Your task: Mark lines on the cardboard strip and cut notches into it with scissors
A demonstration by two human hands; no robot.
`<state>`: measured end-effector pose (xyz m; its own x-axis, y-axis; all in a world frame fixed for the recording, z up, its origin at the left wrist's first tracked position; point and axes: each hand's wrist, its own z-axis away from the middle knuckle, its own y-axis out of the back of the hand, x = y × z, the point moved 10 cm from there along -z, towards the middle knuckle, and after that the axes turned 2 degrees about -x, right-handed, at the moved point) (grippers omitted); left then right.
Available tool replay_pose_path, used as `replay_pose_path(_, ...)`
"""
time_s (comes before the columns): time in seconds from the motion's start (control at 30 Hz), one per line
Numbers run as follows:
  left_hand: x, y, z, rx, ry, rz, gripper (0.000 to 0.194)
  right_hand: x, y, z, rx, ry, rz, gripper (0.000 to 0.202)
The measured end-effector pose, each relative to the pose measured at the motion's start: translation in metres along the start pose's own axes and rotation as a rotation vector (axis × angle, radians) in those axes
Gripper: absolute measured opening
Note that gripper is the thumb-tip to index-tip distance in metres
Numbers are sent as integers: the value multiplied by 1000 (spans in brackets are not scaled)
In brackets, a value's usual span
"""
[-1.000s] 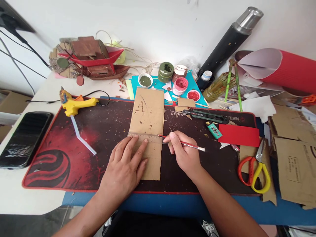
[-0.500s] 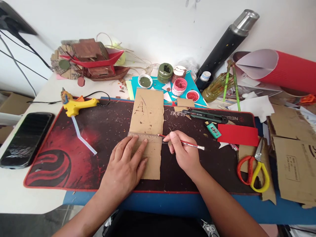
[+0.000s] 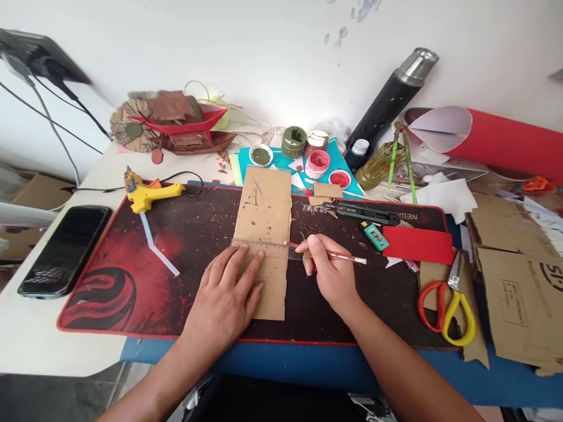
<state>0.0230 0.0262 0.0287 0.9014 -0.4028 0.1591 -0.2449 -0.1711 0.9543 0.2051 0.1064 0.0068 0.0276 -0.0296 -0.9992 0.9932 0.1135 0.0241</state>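
Note:
A strip of brown cardboard (image 3: pixel 265 205) lies lengthwise on the dark mat, scuffed with dark marks on its far half. Across it rests a clear ruler (image 3: pixel 275 248). My left hand (image 3: pixel 229 290) is spread flat, its fingertips pressing the ruler and cardboard from the left. In my right hand (image 3: pixel 331 271) is a red pencil (image 3: pixel 345 257), gripped between thumb and fingers. The pencil's tip points left, over the cardboard's right edge by the ruler. Whether the tip touches the cardboard I cannot tell.
A yellow glue gun (image 3: pixel 153 194) and a phone (image 3: pixel 65 251) lie left. Paint jars (image 3: pixel 294 142) and model boats (image 3: pixel 189 123) stand behind. To the right are a utility knife (image 3: pixel 363 212), an eraser (image 3: pixel 375 235), red card (image 3: pixel 417 245), scissors (image 3: pixel 448 305) and cardboard pieces (image 3: pixel 519 305).
The camera view has tilted up and shifted slightly left. The pencil tip has moved a little right, nearer the cardboard's edge. My left hand stays in place on the ruler.

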Motion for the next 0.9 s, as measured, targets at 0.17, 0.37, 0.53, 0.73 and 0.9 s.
replay_pose_path(0.17, 3, 5, 0, 50, -16, 0, 43, -14, 14, -9, 29, 22, -1, 54)
replay_pose_path(0.37, 8, 15, 8, 107, -94, 10, 26, -13, 34, -20, 111, 70, -2, 56)
replay_pose_path(0.53, 19, 23, 17, 147, -232, 88, 17, -4, 44, -19, 174, 82, -19, 57)
replay_pose_path(0.73, 26, 29, 17, 163, -281, 101, 15, -4, 47, -14, 174, 72, -6, 58)
replay_pose_path(0.9, 27, 33, 15, 186, -280, 107, 15, -2, 46, -14, 169, 60, -6, 58)
